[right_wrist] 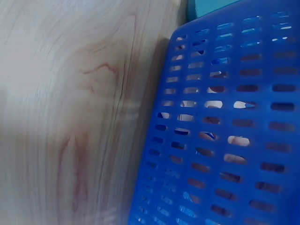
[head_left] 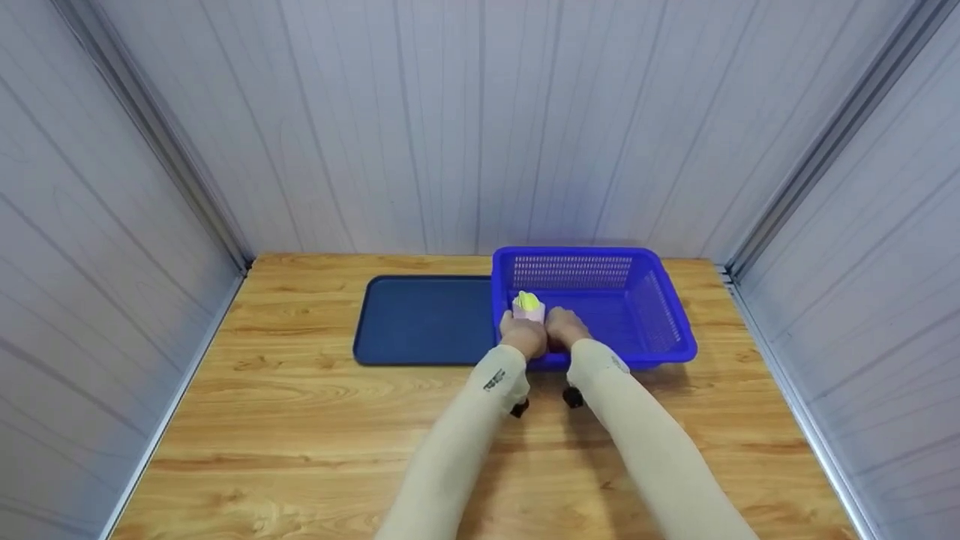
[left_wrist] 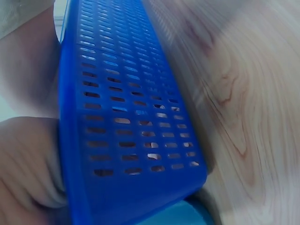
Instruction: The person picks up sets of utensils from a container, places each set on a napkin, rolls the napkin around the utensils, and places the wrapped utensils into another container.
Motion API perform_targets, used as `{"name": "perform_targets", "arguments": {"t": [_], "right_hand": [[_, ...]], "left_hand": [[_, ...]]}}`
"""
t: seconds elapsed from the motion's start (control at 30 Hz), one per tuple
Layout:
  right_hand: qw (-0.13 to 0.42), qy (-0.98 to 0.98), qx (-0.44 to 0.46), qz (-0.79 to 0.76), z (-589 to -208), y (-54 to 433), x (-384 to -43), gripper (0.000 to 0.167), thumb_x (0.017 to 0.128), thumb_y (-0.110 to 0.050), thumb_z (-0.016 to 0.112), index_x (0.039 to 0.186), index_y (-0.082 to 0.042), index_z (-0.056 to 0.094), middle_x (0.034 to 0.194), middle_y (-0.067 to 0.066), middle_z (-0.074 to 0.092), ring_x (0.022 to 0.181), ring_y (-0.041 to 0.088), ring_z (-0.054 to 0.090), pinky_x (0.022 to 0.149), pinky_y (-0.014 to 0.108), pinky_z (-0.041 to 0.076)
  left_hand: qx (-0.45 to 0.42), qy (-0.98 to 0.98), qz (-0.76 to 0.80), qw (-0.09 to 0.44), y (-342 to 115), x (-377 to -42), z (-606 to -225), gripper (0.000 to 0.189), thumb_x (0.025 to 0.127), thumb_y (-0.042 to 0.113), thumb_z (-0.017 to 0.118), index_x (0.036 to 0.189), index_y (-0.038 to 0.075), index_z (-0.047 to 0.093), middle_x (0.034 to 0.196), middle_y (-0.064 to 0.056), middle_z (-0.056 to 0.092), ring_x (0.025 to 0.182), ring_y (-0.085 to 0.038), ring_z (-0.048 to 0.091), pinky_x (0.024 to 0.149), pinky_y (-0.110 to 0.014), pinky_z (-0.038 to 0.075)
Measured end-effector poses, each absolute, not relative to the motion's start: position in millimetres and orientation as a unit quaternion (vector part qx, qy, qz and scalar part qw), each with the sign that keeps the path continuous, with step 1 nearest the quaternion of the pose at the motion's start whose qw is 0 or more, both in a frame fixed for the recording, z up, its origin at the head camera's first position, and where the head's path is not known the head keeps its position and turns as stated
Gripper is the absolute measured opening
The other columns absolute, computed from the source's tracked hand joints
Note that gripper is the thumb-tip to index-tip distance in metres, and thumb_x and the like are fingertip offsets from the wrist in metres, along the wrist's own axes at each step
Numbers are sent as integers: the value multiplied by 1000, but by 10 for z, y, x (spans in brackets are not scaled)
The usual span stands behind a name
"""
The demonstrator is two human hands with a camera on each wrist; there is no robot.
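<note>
A blue plastic basket (head_left: 667, 311) with slotted walls stands at the back of the table, and both hands reach over its near rim. In its left front part, the left hand (head_left: 523, 336) grips a small pale pink packet-like thing with a yellow top (head_left: 529, 303); its exact kind is too small to tell. Right beside it is the right hand (head_left: 566, 328), with bent fingers whose tips are hidden. In the left wrist view, part of the left hand (left_wrist: 28, 164) lies behind the basket's rim. The right wrist view shows mostly the slotted wall (right_wrist: 225, 122).
A dark blue tray (head_left: 427, 319) lies flat on the wooden table (head_left: 300, 442), left of the basket. The basket's left side overlaps the tray's right end. Pale panel walls (head_left: 442, 127) enclose the table at the back and both sides.
</note>
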State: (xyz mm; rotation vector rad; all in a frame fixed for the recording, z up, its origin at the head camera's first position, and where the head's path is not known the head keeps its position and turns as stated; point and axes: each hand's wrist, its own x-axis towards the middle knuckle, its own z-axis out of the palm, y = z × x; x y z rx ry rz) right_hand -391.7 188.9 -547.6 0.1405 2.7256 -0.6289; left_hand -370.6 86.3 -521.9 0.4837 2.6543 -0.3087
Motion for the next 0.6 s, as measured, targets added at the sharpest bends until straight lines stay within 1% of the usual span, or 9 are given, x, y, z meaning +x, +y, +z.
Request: {"name": "perform_targets", "arguments": {"t": [0.07, 0.1, 0.17, 0.23, 0.3, 0.37, 0.43, 0.5, 0.6], "right_hand": [[171, 959, 40, -220, -5470, 1906, -3916, 23, 93, -9, 41, 89, -4, 64, 92, 13, 58, 80, 27, 50, 76, 45, 49], [171, 960, 36, -220, -5459, 1917, -3919, 21, 92, -9, 43, 85, -5, 63, 89, 11, 57, 78, 26, 49, 73, 44, 48], [170, 960, 32, -219, -5425, 1938, -3928, 18, 90, -9, 45, 80, -8, 59, 85, 9, 54, 76, 26, 47, 69, 42, 46], [168, 961, 27, -216, -5378, 1961, -3943, 15, 88, -9, 48, 76, -11, 56, 82, 8, 53, 74, 25, 47, 67, 40, 44], [164, 963, 21, -212, -5325, 1981, -3957, 16, 87, -10, 49, 72, -12, 53, 80, 8, 52, 74, 25, 47, 66, 40, 43], [157, 966, 14, -205, -5268, 2000, -3970, 17, 86, -12, 52, 69, -14, 51, 78, 7, 52, 72, 25, 48, 64, 40, 43], [148, 970, 4, -195, -5208, 2016, -3983, 21, 85, -16, 57, 66, -15, 50, 74, 6, 51, 70, 25, 48, 62, 40, 43], [136, 974, -8, -182, -5147, 2035, -3994, 23, 84, -19, 61, 65, -15, 50, 70, 4, 51, 68, 24, 49, 60, 40, 42], [122, 978, -27, -164, -5068, 2066, -3983, 22, 85, -25, 64, 69, -13, 55, 70, 3, 53, 68, 24, 51, 61, 42, 43]], "left_hand": [[172, 967, -46, 183, 827, -3654, -5169, 30, 97, 32, 52, 114, 13, 67, 109, 0, 67, 98, -15, 57, 101, -34, 31], [174, 970, -29, 166, 818, -3659, -5173, 30, 95, 29, 53, 115, 12, 67, 113, -2, 67, 102, -17, 57, 103, -36, 30], [185, 974, -13, 131, 802, -3688, -5176, 32, 94, 27, 54, 118, 10, 67, 120, -6, 65, 109, -21, 56, 102, -38, 32], [201, 975, 1, 99, 778, -3729, -5183, 34, 94, 28, 54, 118, 8, 67, 121, -11, 64, 112, -26, 56, 100, -41, 35], [219, 974, 17, 65, 741, -3771, -5191, 31, 94, 28, 54, 111, 7, 70, 116, -12, 66, 109, -28, 59, 97, -43, 39], [235, 971, 40, 32, 685, -3802, -5189, 24, 93, 28, 58, 101, 10, 71, 106, -9, 69, 99, -27, 62, 90, -44, 43], [245, 967, 63, -4, 619, -3833, -5185, 19, 93, 26, 59, 99, 14, 73, 100, -5, 70, 95, -25, 64, 86, -45, 45], [245, 965, 84, -31, 539, -3851, -5172, 19, 93, 26, 59, 103, 17, 73, 103, -1, 70, 97, -25, 62, 86, -45, 45], [232, 967, 94, -55, 404, -3852, -5149, 30, 95, 31, 55, 120, 20, 68, 121, -2, 63, 115, -28, 54, 93, -48, 42]]}}
